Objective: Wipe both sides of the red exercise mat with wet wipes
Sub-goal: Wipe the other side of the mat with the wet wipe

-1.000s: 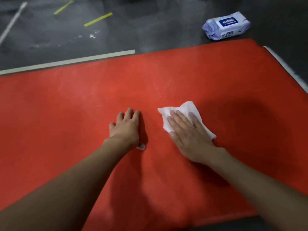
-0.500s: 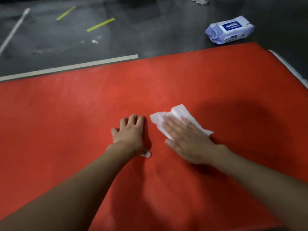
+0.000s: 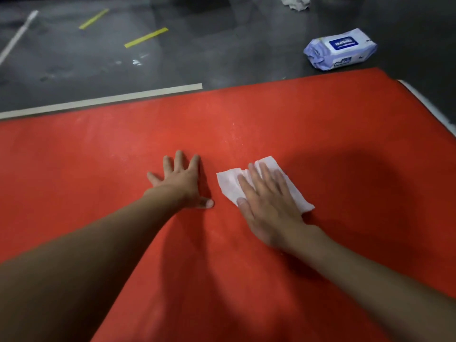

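Pressing flat with straight fingers, the right hand [image 3: 267, 201] pins a white wet wipe [image 3: 261, 182] against the red exercise mat [image 3: 345, 193] spread on the dark floor [image 3: 222, 50]. Just beside it, the left hand [image 3: 181, 180] rests palm-down on the mat, fingers spread, holding nothing. A wipes pack [image 3: 341, 49] lies on the floor beyond the mat's far edge, a crumpled wipe [image 3: 296, 3] farther off.
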`<move>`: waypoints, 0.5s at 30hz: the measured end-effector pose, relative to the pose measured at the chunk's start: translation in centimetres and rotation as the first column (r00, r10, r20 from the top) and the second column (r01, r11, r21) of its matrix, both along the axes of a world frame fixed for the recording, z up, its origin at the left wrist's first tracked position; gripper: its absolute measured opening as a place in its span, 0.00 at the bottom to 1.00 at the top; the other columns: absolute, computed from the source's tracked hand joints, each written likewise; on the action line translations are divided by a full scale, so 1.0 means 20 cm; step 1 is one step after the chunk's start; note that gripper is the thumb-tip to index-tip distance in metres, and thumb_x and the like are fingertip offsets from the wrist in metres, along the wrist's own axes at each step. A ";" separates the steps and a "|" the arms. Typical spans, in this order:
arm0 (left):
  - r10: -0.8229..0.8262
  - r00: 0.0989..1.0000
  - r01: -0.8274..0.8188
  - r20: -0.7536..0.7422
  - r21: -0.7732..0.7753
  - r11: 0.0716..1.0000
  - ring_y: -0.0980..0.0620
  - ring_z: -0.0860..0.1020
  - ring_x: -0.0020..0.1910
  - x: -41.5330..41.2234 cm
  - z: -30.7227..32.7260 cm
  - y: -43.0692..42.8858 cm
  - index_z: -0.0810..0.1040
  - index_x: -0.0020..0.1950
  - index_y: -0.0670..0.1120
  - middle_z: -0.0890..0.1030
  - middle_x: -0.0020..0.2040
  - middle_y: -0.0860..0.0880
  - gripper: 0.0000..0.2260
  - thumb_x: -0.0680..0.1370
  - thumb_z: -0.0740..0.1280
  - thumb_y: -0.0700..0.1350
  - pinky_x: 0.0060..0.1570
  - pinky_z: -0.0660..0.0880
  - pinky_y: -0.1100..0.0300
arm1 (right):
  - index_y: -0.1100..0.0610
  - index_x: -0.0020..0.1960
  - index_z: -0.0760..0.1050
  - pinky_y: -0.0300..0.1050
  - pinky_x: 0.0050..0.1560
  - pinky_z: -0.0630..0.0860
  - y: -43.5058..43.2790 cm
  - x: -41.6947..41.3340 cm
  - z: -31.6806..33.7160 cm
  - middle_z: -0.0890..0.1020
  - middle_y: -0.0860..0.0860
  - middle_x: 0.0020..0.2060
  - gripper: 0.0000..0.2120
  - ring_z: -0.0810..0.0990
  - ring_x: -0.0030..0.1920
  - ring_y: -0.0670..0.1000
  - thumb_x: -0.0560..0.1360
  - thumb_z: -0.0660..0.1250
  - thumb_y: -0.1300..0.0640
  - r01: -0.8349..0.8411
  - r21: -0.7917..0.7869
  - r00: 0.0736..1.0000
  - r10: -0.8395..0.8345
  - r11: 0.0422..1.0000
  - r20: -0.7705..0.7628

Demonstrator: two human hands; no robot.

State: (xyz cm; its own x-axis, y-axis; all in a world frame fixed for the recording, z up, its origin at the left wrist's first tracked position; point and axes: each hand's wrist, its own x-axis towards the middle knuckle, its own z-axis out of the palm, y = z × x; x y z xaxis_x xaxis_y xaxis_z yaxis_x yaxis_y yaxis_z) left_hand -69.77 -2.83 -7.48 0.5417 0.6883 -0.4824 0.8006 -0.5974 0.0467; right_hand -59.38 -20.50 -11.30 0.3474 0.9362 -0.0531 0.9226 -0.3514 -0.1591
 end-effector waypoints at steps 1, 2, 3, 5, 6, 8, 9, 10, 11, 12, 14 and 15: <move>0.002 0.999 -0.003 -0.032 -0.035 0.999 0.39 0.40 0.78 0.00 -0.01 0.02 0.40 0.79 0.56 0.37 0.80 0.47 0.58 0.63 0.78 0.62 0.69 0.51 0.29 | 0.54 0.81 0.47 0.56 0.78 0.37 0.00 0.01 -0.03 0.46 0.56 0.80 0.32 0.39 0.80 0.54 0.80 0.38 0.43 -0.024 -0.052 1.000 0.024 0.998 0.014; -0.003 0.999 -0.001 -0.053 -0.061 0.998 0.39 0.38 0.78 0.02 -0.03 0.03 0.36 0.79 0.56 0.34 0.79 0.47 0.61 0.63 0.79 0.62 0.69 0.49 0.28 | 0.54 0.81 0.46 0.55 0.78 0.37 0.01 0.05 -0.04 0.45 0.55 0.81 0.32 0.38 0.80 0.53 0.80 0.38 0.42 -0.034 -0.075 0.999 0.035 0.997 0.006; -0.002 0.998 -0.003 -0.063 -0.076 0.997 0.39 0.37 0.78 0.03 -0.03 0.05 0.34 0.78 0.56 0.32 0.78 0.47 0.62 0.63 0.79 0.62 0.69 0.49 0.28 | 0.53 0.81 0.44 0.54 0.78 0.36 0.03 0.11 -0.05 0.44 0.53 0.81 0.31 0.38 0.79 0.52 0.80 0.38 0.43 -0.020 -0.088 1.000 0.019 0.996 -0.014; 0.019 0.997 -0.026 -0.069 -0.096 0.995 0.38 0.36 0.77 0.04 -0.02 0.06 0.33 0.78 0.57 0.31 0.78 0.47 0.63 0.62 0.80 0.60 0.69 0.48 0.27 | 0.51 0.81 0.43 0.53 0.77 0.34 0.10 0.20 -0.03 0.42 0.51 0.81 0.30 0.36 0.79 0.50 0.82 0.40 0.43 0.079 -0.104 0.994 -0.086 0.991 -0.064; 0.029 0.997 -0.035 -0.067 -0.102 0.994 0.38 0.35 0.77 0.05 -0.02 0.06 0.33 0.78 0.57 0.30 0.78 0.47 0.64 0.61 0.81 0.59 0.68 0.48 0.27 | 0.52 0.81 0.43 0.55 0.77 0.35 0.12 0.20 -0.03 0.42 0.52 0.81 0.30 0.36 0.79 0.51 0.82 0.41 0.43 0.125 -0.104 0.990 -0.131 0.987 -0.058; 0.030 0.997 -0.039 -0.077 -0.117 0.992 0.38 0.35 0.77 0.06 -0.03 0.05 0.32 0.78 0.56 0.30 0.78 0.47 0.64 0.62 0.81 0.59 0.68 0.48 0.26 | 0.54 0.81 0.47 0.58 0.78 0.39 0.12 0.11 -0.04 0.46 0.54 0.81 0.32 0.39 0.80 0.53 0.81 0.42 0.41 0.042 -0.060 0.999 -0.043 0.997 -0.022; 0.028 0.996 -0.037 -0.082 -0.119 0.992 0.38 0.34 0.77 0.06 -0.03 0.05 0.32 0.78 0.55 0.29 0.77 0.47 0.64 0.62 0.81 0.59 0.68 0.48 0.26 | 0.55 0.81 0.50 0.58 0.78 0.42 0.11 0.06 -0.05 0.49 0.54 0.81 0.33 0.42 0.80 0.53 0.80 0.42 0.40 -0.049 -0.043 0.999 0.048 0.998 -0.023; 0.027 0.996 -0.036 -0.085 -0.113 0.993 0.37 0.34 0.77 0.07 -0.03 0.05 0.32 0.78 0.55 0.29 0.77 0.47 0.64 0.62 0.80 0.59 0.68 0.48 0.26 | 0.54 0.81 0.52 0.57 0.78 0.44 0.09 0.05 -0.05 0.51 0.52 0.80 0.33 0.44 0.80 0.52 0.80 0.40 0.40 -0.132 -0.032 0.991 0.131 0.991 -0.024; 0.027 0.996 -0.037 -0.090 -0.110 0.993 0.37 0.34 0.77 0.07 -0.03 0.05 0.31 0.78 0.55 0.29 0.77 0.47 0.64 0.62 0.80 0.59 0.68 0.48 0.26 | 0.52 0.81 0.52 0.56 0.78 0.43 0.09 0.09 -0.05 0.50 0.50 0.80 0.32 0.44 0.80 0.50 0.80 0.38 0.40 -0.178 -0.041 0.984 0.176 0.983 -0.029; 0.025 0.995 -0.036 -0.097 -0.112 0.993 0.37 0.34 0.77 0.07 -0.02 0.05 0.31 0.77 0.55 0.29 0.77 0.46 0.64 0.63 0.80 0.59 0.68 0.48 0.26 | 0.50 0.81 0.50 0.54 0.78 0.42 0.12 0.15 -0.05 0.48 0.49 0.81 0.32 0.42 0.80 0.49 0.80 0.36 0.41 -0.163 -0.040 0.986 0.162 0.986 -0.030; 0.028 0.994 -0.040 -0.105 -0.117 0.992 0.37 0.34 0.77 0.08 -0.02 0.04 0.31 0.78 0.55 0.29 0.77 0.46 0.64 0.63 0.80 0.58 0.68 0.48 0.26 | 0.49 0.81 0.45 0.54 0.78 0.38 0.18 0.24 -0.04 0.44 0.49 0.81 0.29 0.38 0.79 0.49 0.81 0.38 0.44 0.013 -0.063 1.000 -0.014 0.998 -0.011; 0.037 0.994 -0.049 -0.103 -0.117 0.992 0.37 0.34 0.77 0.08 -0.01 0.04 0.32 0.78 0.55 0.29 0.77 0.46 0.64 0.62 0.81 0.58 0.68 0.48 0.26 | 0.50 0.81 0.45 0.55 0.78 0.38 0.21 0.23 -0.05 0.44 0.50 0.81 0.29 0.38 0.79 0.50 0.81 0.40 0.46 0.084 -0.057 0.996 -0.084 0.995 0.017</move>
State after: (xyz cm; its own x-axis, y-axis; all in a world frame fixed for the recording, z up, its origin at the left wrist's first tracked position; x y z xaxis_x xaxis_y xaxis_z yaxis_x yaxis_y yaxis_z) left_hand -68.16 -1.99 -7.77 0.4574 0.6441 -0.6131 0.8298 -0.5571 0.0339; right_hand -54.86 -16.26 -12.32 0.4258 0.8992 -0.1005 0.8915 -0.4359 -0.1235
